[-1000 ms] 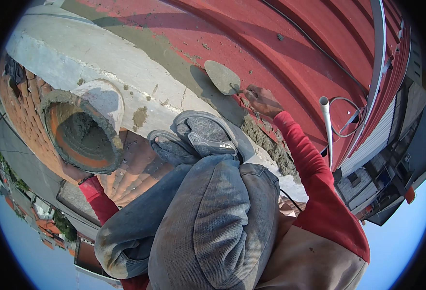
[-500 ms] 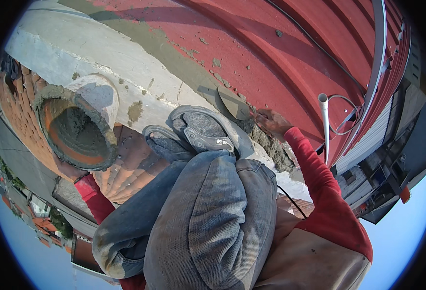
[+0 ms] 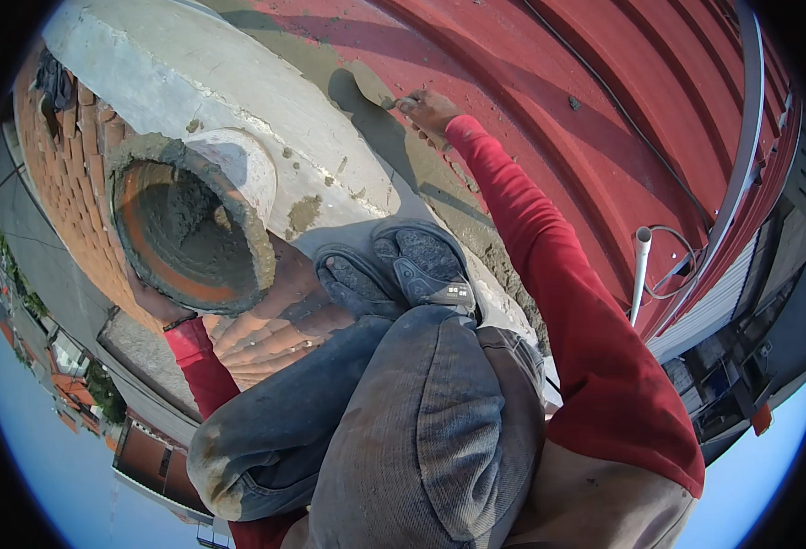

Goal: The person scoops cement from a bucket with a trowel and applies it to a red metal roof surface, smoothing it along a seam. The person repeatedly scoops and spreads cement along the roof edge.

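Observation:
My right hand (image 3: pixel 432 112) grips a trowel, its arm stretched far forward. The flat trowel blade (image 3: pixel 372 84) lies close over the strip of wet grey mortar (image 3: pixel 435 174) between the pale concrete ledge and the red roof sheet. At the left, my left hand (image 3: pixel 156 302) holds the lower side of a round, orange-walled mortar bowl (image 3: pixel 132 212); the bowl hides most of its fingers. Wet mortar lies inside the bowl and crusts its rim. The bowl is tilted, with its opening toward me.
My sandalled feet (image 3: pixel 421 261) rest on the pale concrete ledge (image 3: pixel 265 101). Clay roof tiles (image 3: pixel 73 156) slope away at the left. Ribbed red metal roofing (image 3: pixel 549 137) spans the right, with an upright white pipe (image 3: pixel 641 265) and a cable loop. Rooftops lie lower down at both sides.
My right hand has moved the trowel forward and to the left along the mortar strip, leaving it smoother. My left hand still holds the bowl; the whole view has shifted slightly.

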Demonstrator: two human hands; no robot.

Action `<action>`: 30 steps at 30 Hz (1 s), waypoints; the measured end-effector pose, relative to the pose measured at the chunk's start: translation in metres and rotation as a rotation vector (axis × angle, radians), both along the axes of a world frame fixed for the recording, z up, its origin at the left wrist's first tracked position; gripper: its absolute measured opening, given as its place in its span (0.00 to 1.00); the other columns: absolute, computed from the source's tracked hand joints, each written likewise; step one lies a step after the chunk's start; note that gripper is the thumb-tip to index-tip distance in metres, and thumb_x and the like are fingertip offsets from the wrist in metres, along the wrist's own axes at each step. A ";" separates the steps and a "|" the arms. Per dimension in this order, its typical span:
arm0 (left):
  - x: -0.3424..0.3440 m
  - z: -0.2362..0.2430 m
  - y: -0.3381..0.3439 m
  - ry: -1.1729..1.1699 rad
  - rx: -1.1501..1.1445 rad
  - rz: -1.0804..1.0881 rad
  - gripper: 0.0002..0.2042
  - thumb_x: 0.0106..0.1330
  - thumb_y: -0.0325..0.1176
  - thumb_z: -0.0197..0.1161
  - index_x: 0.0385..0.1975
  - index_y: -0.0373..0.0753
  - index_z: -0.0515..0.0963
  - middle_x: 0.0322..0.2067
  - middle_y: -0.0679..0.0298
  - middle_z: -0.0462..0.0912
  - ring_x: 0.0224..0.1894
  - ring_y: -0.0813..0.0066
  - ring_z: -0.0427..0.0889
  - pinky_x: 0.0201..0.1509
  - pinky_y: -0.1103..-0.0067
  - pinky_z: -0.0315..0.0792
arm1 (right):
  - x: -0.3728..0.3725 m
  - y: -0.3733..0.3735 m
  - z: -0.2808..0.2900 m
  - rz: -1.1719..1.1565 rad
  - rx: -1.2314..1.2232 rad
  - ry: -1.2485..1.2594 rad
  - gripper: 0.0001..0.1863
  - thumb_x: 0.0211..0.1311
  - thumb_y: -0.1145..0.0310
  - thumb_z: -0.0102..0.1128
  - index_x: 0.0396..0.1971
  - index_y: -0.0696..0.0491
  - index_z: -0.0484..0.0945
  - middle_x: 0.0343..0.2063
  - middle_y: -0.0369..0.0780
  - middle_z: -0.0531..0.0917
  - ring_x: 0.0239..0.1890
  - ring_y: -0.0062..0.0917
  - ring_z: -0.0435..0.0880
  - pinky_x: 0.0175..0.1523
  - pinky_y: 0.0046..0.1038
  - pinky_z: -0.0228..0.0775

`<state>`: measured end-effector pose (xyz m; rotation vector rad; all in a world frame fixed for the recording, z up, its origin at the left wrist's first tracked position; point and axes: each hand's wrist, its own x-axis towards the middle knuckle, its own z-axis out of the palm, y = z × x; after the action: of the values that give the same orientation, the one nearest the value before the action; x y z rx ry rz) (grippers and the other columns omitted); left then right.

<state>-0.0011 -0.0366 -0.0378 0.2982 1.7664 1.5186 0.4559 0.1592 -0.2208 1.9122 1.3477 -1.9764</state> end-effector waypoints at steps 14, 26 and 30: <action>-0.029 -0.013 -0.008 0.194 -0.088 -0.034 0.22 0.79 0.41 0.39 0.64 0.34 0.66 0.59 0.58 0.74 0.58 0.64 0.76 0.63 0.68 0.70 | 0.112 -0.132 0.017 0.617 0.455 -0.100 0.22 0.69 0.54 0.50 0.45 0.58 0.79 0.33 0.52 0.84 0.34 0.42 0.87 0.39 0.41 0.80; -0.002 0.013 0.002 0.056 -0.071 0.087 0.22 0.78 0.39 0.38 0.64 0.35 0.67 0.59 0.59 0.75 0.58 0.64 0.76 0.63 0.69 0.70 | 0.099 -0.108 0.115 0.282 0.254 -0.044 0.19 0.67 0.57 0.55 0.48 0.56 0.75 0.34 0.56 0.83 0.39 0.53 0.83 0.44 0.47 0.72; 0.002 -0.005 0.007 0.153 -0.058 -0.022 0.21 0.78 0.38 0.38 0.63 0.35 0.68 0.60 0.59 0.74 0.59 0.65 0.75 0.63 0.70 0.69 | 0.022 -0.024 -0.004 0.386 0.290 -0.060 0.22 0.65 0.54 0.57 0.53 0.50 0.77 0.42 0.45 0.86 0.46 0.41 0.85 0.51 0.41 0.75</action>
<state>0.0010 -0.0296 -0.0428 0.4129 1.9157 1.4595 0.4783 0.1349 -0.2250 1.6292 1.9003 -1.6001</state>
